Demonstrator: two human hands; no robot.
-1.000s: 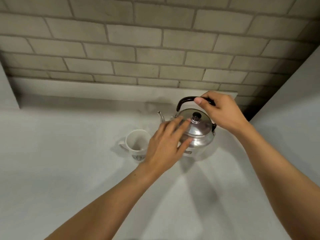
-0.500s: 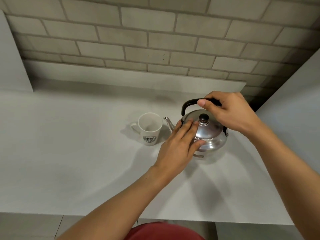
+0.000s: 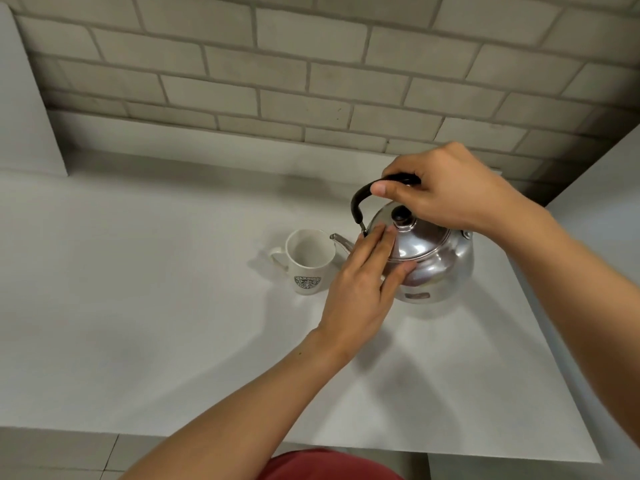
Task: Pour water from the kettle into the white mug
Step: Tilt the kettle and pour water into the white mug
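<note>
A shiny steel kettle (image 3: 438, 268) with a black arched handle stands on the white counter (image 3: 138, 306), its thin spout pointing left over the rim of the white mug (image 3: 308, 261). The mug stands upright, looks empty, bears a round green logo, and has its handle on the left. My right hand (image 3: 440, 188) is closed around the top of the kettle handle. My left hand (image 3: 363, 289) lies flat, fingers together, on the left side of the lid beside the black knob (image 3: 401, 214).
A grey brick wall (image 3: 311, 81) with a low white ledge runs along the back. White panels stand at the far left (image 3: 24, 116) and right (image 3: 602, 202). The counter's front edge is near me, with tiled floor and my red clothing (image 3: 329, 465) below.
The view has tilted down and closer, so kettle and mug sit lower and larger. Both hands keep their hold; the kettle seems to stay on the counter.
</note>
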